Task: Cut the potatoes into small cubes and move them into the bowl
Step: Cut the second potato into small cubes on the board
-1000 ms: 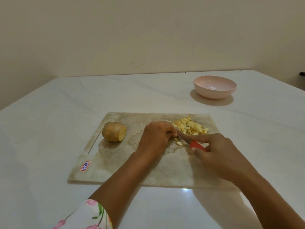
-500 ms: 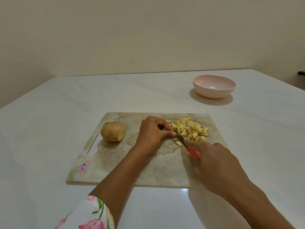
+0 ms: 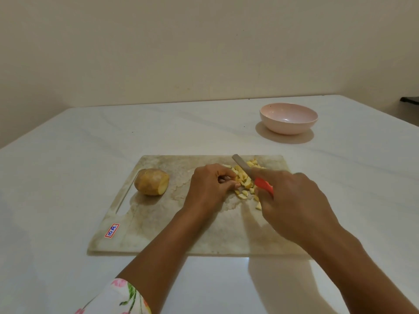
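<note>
On the marbled cutting board [image 3: 158, 232] lies a pile of small yellow potato cubes [image 3: 243, 180] at the far right. A brown potato [image 3: 151, 181] with one cut face rests at the board's left. My right hand [image 3: 292, 200] grips a red-handled knife [image 3: 263, 185]; its blade lies across the pile, tip pointing to the far left. My left hand [image 3: 209, 186] sits just left of the pile, fingers curled against the cubes; whether it pinches one is hidden. The pink bowl [image 3: 288, 126] stands beyond the board at the right, with nothing visible inside.
The board lies on a white marble table [image 3: 68, 177] whose far edge meets a beige wall. A red and blue sticker [image 3: 112, 230] marks the board's near left corner. A dark object [image 3: 409, 99] shows past the table's right edge.
The knife blade has swung from beside my left fingers up and over the pile, tip now toward the far edge. My left hand's fingers have curled closer against the cubes.
</note>
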